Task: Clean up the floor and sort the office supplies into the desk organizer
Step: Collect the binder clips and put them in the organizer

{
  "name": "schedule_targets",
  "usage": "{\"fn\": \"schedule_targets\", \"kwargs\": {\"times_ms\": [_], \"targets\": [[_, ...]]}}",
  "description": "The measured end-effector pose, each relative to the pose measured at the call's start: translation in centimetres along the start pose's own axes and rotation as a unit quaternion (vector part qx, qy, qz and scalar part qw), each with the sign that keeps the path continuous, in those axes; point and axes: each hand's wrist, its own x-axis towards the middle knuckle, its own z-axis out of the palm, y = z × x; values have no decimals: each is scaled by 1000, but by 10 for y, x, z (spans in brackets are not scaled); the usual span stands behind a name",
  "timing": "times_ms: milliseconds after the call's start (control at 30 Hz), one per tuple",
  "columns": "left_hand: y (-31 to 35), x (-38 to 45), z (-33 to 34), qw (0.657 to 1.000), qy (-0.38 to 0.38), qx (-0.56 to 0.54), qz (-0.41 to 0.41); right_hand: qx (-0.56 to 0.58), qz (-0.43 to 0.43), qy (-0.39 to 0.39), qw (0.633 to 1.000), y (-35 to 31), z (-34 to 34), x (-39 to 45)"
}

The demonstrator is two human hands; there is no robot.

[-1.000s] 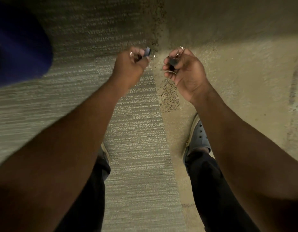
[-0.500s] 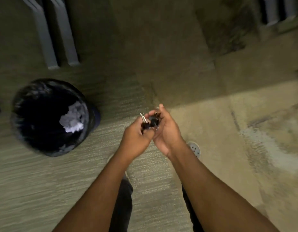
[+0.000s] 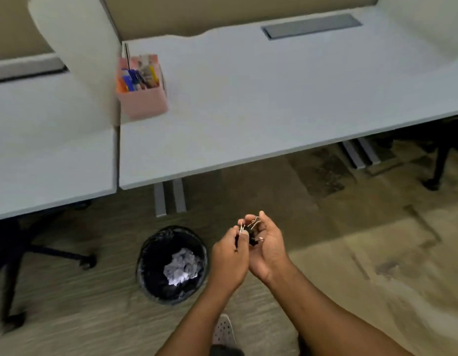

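The desk organizer (image 3: 143, 98), a pink box already holding coloured supplies, stood on the worktop (image 3: 274, 98) at its left end, up and to the left of both hands and well apart from them. Between it and the hands, on the floor below the worktop edge, stood a black waste bin (image 3: 171, 264) with crumpled paper (image 3: 181, 269) inside, just beside the left hand. The left hand (image 3: 229, 260) had its fingers curled, pinching the binder clips (image 3: 249, 231) at their left side. The right hand (image 3: 267, 249) was cupped palm-up under the same cluster, fingers curled loosely round it; the clips' wire handles pointed upward and away from the palm. The two hands touched one another. The left hand lay nearer the organizer, so the carry would likely run forward and leftward, over the bin and across the worktop edge. The organizer's inner compartments could not be told apart through the blur.
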Motion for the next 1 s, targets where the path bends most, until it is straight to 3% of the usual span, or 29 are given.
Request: {"fn": "schedule_targets", "kwargs": {"times_ms": [200, 400, 533, 667, 700, 767, 833, 900, 1000], "targets": [[47, 0, -66, 994, 99, -38, 40, 1, -8, -49, 999, 17, 72, -26], [86, 35, -91, 968, 218, -60, 110, -31, -9, -156, 987, 19, 129, -17], [104, 73, -101, 952, 243, -63, 172, -30, -22, -187, 982, 1, 163, 11], [112, 122, -108, 940, 257, 0, 225, -149, -93, -181, 968, -7, 200, 54], [113, 137, -110, 935, 263, 21, 238, -147, -79, -198, 966, -17, 208, 62], [117, 171, -114, 923, 276, 65, 258, -39, 64, -220, 973, -35, 222, 82], [124, 209, -118, 915, 289, 111, 259, -96, -30, -171, 980, -53, 247, 117], [129, 242, -122, 908, 299, 147, 253, 57, 156, -257, 952, -62, 269, 146], [141, 283, -129, 902, 314, 162, 248, -49, 120, -189, 973, -84, 299, 181]]}}
